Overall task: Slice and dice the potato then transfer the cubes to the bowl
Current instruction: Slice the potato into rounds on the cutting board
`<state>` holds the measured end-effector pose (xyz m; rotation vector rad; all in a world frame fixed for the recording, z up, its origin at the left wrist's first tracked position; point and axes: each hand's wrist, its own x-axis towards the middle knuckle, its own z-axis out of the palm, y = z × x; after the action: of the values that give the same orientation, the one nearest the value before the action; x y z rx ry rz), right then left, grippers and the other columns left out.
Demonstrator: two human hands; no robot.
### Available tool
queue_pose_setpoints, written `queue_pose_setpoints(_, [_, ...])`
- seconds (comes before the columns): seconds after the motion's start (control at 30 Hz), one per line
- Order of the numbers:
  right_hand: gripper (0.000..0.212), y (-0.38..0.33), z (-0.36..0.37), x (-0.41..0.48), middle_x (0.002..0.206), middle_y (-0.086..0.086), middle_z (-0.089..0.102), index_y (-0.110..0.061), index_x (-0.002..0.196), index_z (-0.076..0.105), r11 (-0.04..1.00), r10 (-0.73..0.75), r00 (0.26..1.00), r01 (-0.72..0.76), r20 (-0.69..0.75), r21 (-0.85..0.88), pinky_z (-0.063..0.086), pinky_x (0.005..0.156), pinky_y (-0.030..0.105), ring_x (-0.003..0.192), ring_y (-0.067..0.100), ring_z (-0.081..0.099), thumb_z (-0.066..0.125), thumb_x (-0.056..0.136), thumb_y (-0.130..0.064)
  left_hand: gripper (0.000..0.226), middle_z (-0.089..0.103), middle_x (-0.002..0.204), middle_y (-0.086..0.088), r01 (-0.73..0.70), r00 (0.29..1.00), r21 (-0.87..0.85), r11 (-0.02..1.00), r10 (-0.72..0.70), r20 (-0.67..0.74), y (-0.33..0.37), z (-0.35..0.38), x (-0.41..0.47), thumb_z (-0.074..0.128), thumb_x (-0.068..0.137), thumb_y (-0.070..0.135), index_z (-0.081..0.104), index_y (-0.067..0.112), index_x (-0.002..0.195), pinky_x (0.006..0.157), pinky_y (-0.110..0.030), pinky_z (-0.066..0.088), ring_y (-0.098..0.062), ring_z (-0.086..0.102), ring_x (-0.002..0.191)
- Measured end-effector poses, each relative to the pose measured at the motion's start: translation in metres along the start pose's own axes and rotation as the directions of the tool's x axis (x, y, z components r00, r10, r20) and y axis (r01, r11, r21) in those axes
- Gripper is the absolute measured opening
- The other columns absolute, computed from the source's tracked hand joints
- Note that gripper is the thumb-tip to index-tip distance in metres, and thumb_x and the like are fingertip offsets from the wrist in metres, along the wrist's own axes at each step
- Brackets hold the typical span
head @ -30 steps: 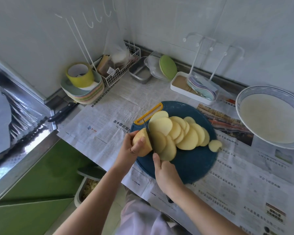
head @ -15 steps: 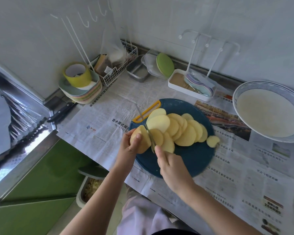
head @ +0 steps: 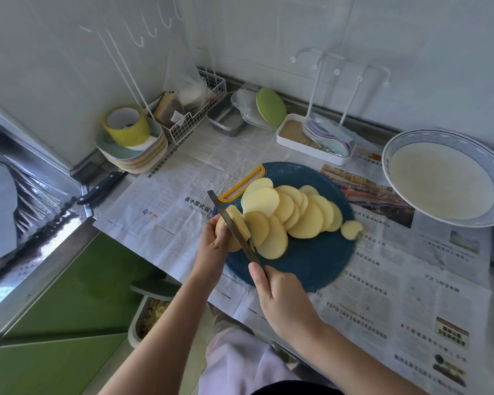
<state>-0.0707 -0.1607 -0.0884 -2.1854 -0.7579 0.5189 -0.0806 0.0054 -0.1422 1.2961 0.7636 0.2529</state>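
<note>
Nearest, right hand (head: 283, 303) wrapped round the handle of a knife (head: 234, 226), forefinger laid straight along the blade's back. Just beyond, blade slanting away and leftward, edge set into the potato stub (head: 222, 228). Left of the blade, left hand (head: 210, 243) curled round that stub, fingertips close beside the steel. Right of the blade, cut slices (head: 300, 215) fanned overlapping across a round blue cutting board (head: 311, 266). Farther right, well apart, wide bowl (head: 451, 136) on newspaper (head: 166, 195). Likely next: another slice, crosswise to the stub's long axis.

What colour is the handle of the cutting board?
Yellow handle on a dark blue cutting board; head view.
</note>
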Motion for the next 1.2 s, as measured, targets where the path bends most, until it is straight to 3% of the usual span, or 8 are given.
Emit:
queue_pose_setpoints(0.13, [0.045,0.002,-0.001,-0.002,0.045,-0.008,0.036,-0.027,0.059,0.036,0.999,0.003,1.000,-0.003,-0.002,0.038,0.029,0.047,0.019,0.044,0.012,0.041,0.021,0.090,-0.056,0.067,0.055,0.121,-0.024,-0.016,1.000,0.032,0.999,0.015,0.023,-0.002,-0.003,0.002,0.055,0.083,0.061,0.043,0.012,0.126,0.068,-0.026,0.052,-0.025,0.059,0.095])
queue_pose_setpoints(0.33, [0.046,0.006,0.002,-0.003,0.043,-0.006,0.035,-0.025,0.059,0.037,0.993,0.008,1.000,-0.010,0.013,0.120,0.029,0.047,0.020,0.046,0.012,0.043,0.025,0.093,-0.053,0.060,0.054,0.115,-0.015,-0.047,0.998,0.076,0.996,0.044,0.043,0.000,-0.004,0.000,0.048,0.080,0.052,0.041,0.012,0.124,0.066,-0.017,0.052,-0.014,0.058,0.091])
queue_pose_setpoints(0.6, [0.045,0.006,0.003,-0.004,0.046,-0.006,0.037,-0.026,0.060,0.038,0.994,0.024,0.999,-0.027,0.027,0.105,0.029,0.046,0.019,0.048,0.011,0.044,0.022,0.090,-0.055,0.049,0.052,0.122,-0.018,-0.064,0.997,0.144,0.987,0.055,0.060,-0.004,-0.007,0.001,0.048,0.084,0.061,0.041,0.022,0.113,0.072,-0.024,0.053,-0.020,0.058,0.101])
queue_pose_setpoints(0.8, [0.048,0.000,0.000,-0.004,0.048,-0.003,0.040,-0.025,0.058,0.037,0.995,0.074,0.996,-0.078,0.046,0.070,0.033,0.047,0.022,0.046,0.013,0.043,0.018,0.086,-0.058,0.065,0.051,0.125,-0.017,-0.080,0.996,0.164,0.983,0.072,0.054,-0.004,-0.004,-0.002,0.053,0.066,0.078,0.041,0.031,0.108,0.080,-0.035,0.055,-0.028,0.057,0.108])
queue_pose_setpoints(1.0, [0.049,-0.003,-0.002,-0.004,0.049,-0.004,0.041,-0.024,0.058,0.037,0.994,0.100,0.993,-0.103,0.066,0.042,0.033,0.048,0.022,0.048,0.012,0.042,0.015,0.087,-0.057,0.057,0.050,0.122,-0.011,-0.126,0.991,0.164,0.978,0.116,0.072,-0.004,-0.004,-0.003,0.049,0.071,0.070,0.040,0.029,0.109,0.081,-0.032,0.054,-0.026,0.056,0.110])
queue_pose_setpoints(1.2, [0.051,-0.002,-0.001,0.002,0.047,-0.004,0.037,-0.022,0.055,0.034,0.986,0.144,0.985,-0.151,0.095,0.069,0.031,0.047,0.021,0.045,0.010,0.040,0.026,0.099,-0.047,0.086,0.049,0.122,-0.006,-0.158,0.987,0.170,0.973,0.150,0.059,-0.005,-0.003,-0.004,0.053,0.057,0.090,0.041,0.025,0.113,0.079,-0.025,0.051,-0.016,0.054,0.108])
